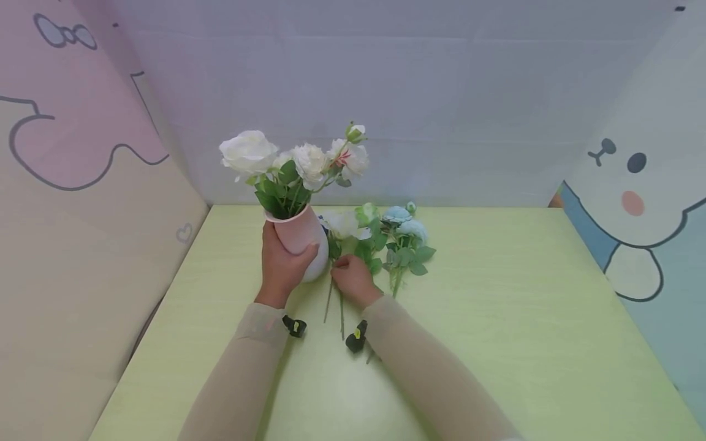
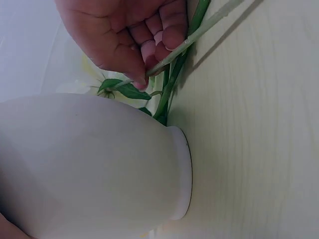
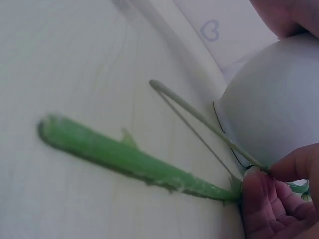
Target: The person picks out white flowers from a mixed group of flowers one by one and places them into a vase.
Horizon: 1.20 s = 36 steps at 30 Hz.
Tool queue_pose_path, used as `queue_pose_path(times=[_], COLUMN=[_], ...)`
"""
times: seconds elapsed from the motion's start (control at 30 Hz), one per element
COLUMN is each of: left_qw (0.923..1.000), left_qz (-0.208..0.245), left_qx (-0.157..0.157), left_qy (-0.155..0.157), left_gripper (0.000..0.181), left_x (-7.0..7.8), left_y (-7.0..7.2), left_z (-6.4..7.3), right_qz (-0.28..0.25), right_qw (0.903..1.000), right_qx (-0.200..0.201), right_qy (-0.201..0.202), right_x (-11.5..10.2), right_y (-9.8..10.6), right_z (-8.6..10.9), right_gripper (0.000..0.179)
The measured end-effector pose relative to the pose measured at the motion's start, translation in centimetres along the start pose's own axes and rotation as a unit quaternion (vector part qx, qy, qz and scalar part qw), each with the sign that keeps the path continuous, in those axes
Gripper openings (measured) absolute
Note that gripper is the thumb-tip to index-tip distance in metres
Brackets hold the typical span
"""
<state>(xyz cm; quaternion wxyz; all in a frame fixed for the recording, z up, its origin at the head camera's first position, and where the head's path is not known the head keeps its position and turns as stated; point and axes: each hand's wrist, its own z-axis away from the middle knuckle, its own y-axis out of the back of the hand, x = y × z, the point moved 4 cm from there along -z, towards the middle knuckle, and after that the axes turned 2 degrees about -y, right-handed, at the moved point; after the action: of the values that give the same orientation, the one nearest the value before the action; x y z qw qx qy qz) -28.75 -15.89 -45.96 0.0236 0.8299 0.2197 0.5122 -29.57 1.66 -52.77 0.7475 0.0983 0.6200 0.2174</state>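
Observation:
My left hand [image 1: 281, 263] grips the side of a pink-and-white vase [image 1: 298, 236], thumb across its front. The vase holds white artificial flowers [image 1: 248, 153] with green leaves. Just right of the vase, my right hand [image 1: 355, 280] pinches a thin pale-green flower stem [image 3: 199, 117] between thumb and fingertips. In the left wrist view, that stem [image 2: 204, 32] slants up from the tabletop and leads toward a white bloom partly hidden behind the vase. A thicker green stem [image 3: 134, 162] lies beside the right hand's fingers.
Beyond my right hand lie a white flower [image 1: 344, 225] and leafy greenery. Light-blue flowers [image 1: 412, 230] with green leaves lie to the right. The pale yellow-green table [image 1: 524, 306] meets a plain back wall [image 1: 386, 92] and printed side panels.

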Motion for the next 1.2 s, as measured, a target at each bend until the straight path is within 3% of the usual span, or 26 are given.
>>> queue_pose_path(times=[0.63, 0.93, 1.2], left_qw=[1.0000, 0.9999, 0.9999], left_qz=[-0.004, -0.009, -0.012], left_qx=[0.001, 0.004, 0.004], left_qy=[0.000, -0.006, -0.005], left_gripper=[0.096, 0.096, 0.097], left_x=[0.0, 0.1, -0.1], left_y=[0.0, 0.0, 0.0], left_z=[0.1, 0.0, 0.0], right_qz=[-0.092, -0.211, -0.259], right_qw=[0.9953, 0.9773, 0.9654], right_qx=[-0.017, -0.016, -0.014], right_qy=[0.025, 0.016, 0.021], right_x=[1.1, 0.7, -0.8], right_y=[0.1, 0.5, 1.2], right_z=[0.0, 0.3, 0.9], right_gripper=[0.025, 0.031, 0.033])
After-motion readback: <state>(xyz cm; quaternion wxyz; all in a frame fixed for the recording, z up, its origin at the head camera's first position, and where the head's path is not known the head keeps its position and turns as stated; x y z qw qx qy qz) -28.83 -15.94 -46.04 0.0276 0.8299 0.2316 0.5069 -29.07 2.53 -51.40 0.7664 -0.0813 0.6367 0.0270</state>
